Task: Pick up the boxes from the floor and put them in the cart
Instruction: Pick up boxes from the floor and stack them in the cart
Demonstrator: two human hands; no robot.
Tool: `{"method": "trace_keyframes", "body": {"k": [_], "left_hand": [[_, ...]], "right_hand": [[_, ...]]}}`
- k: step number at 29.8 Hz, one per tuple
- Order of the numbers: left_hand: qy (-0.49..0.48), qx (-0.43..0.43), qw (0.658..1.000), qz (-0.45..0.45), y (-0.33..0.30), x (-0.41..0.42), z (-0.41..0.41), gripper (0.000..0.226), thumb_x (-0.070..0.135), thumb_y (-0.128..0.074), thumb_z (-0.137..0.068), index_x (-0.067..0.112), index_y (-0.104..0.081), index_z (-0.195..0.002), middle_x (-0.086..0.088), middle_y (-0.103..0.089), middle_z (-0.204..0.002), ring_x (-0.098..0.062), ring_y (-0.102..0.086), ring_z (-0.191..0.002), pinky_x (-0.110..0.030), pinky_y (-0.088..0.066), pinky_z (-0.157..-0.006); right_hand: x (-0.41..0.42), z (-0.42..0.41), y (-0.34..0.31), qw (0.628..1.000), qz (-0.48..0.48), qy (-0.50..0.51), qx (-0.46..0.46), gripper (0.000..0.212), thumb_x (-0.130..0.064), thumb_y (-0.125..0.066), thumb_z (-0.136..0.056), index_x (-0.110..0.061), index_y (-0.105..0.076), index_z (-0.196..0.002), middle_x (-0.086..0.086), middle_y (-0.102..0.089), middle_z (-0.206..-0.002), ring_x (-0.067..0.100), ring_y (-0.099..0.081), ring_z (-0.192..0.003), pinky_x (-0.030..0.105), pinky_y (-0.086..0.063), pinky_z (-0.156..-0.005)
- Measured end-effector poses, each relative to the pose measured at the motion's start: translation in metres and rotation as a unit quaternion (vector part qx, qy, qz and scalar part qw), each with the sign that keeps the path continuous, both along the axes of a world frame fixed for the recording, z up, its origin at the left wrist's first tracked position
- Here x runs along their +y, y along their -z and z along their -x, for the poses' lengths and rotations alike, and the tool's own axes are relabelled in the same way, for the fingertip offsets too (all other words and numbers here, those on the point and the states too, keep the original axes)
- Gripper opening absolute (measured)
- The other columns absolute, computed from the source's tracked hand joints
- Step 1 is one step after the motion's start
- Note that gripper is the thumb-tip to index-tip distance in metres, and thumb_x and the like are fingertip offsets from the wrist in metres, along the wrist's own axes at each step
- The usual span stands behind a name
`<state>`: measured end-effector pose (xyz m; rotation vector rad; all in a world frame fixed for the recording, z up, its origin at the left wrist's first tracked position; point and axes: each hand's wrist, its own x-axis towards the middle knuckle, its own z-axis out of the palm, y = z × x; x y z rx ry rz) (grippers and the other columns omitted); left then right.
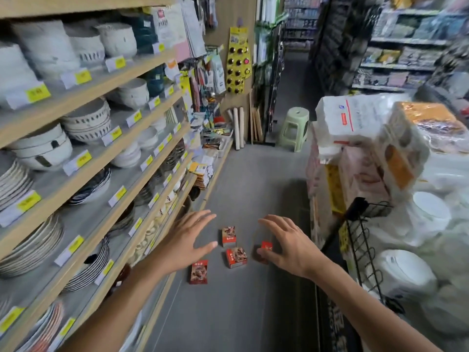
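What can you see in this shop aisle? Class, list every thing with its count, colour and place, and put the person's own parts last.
boxes: four, red and brown, on the grey floor between the hands
shelving: one wooden unit, left side, yellow price tags on its edges
bowls: many, white with dark marks, upper shelves
plates: several stacks, white and dark-rimmed, lower shelves
stool: one, pale green, far end of the aisle
wrapped packs: a stack, white and orange, right side
wire rack: one, black, lower right
left hand: open, above the boxes
right hand: open, fingers spread, over the rightmost box
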<state>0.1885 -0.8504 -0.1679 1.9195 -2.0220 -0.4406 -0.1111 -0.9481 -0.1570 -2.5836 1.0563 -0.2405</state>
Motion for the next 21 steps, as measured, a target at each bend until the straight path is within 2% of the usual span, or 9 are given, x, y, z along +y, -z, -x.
{"method": "trace_keyframes", "body": {"k": [6,13,17,21], "left_hand": [[0.002,-0.008,1.0,0.012,0.007,-0.089,-0.017,0.071,0.066,-0.044,-0.093,0.04,-0.022,-0.155,0.022,-0.015,-0.161,-0.001,-0.012,-0.15,-0.034,-0.022,-0.122],[-0.064,0.023,0.997,0.027,0.011,-0.181,-0.026,0.067,0.051,-0.055,-0.098,0.034,-0.027,-0.156,0.019,-0.02,-0.159,0.0,-0.014,-0.148,-0.033,-0.021,-0.122],[-0.107,0.02,0.994,-0.002,0.015,-0.215,-0.042,0.068,0.053,-0.054,-0.098,0.042,-0.02,-0.155,0.024,-0.015,-0.159,0.002,-0.013,-0.148,-0.034,-0.022,-0.122],[-0.122,-0.015,0.992,0.007,0.026,-0.245,-0.062,0.069,0.057,-0.047,-0.097,0.033,-0.024,-0.157,0.02,-0.018,-0.16,0.0,-0.014,-0.149,-0.035,-0.023,-0.123]], "right_hand": [[-0.096,-0.025,0.008,1.0,-0.023,-0.011,0.0,0.078,-0.065,-0.056,-0.09,-0.034,-0.028,-0.156,-0.007,-0.031,-0.16,0.019,-0.027,-0.147,0.044,-0.031,-0.121],[-0.23,-0.072,0.023,0.996,-0.026,-0.079,-0.01,0.078,-0.065,-0.055,-0.091,-0.035,-0.024,-0.156,-0.009,-0.028,-0.161,0.018,-0.027,-0.147,0.04,-0.029,-0.121],[-0.287,-0.104,0.032,0.99,-0.038,-0.136,-0.01,0.078,-0.06,-0.057,-0.092,-0.033,-0.025,-0.157,-0.007,-0.029,-0.161,0.018,-0.027,-0.147,0.037,-0.027,-0.12],[-0.333,-0.134,0.042,0.986,-0.054,-0.16,-0.007,0.079,-0.057,-0.059,-0.091,-0.03,-0.025,-0.158,-0.004,-0.029,-0.161,0.019,-0.027,-0.147,0.038,-0.028,-0.12]]}}
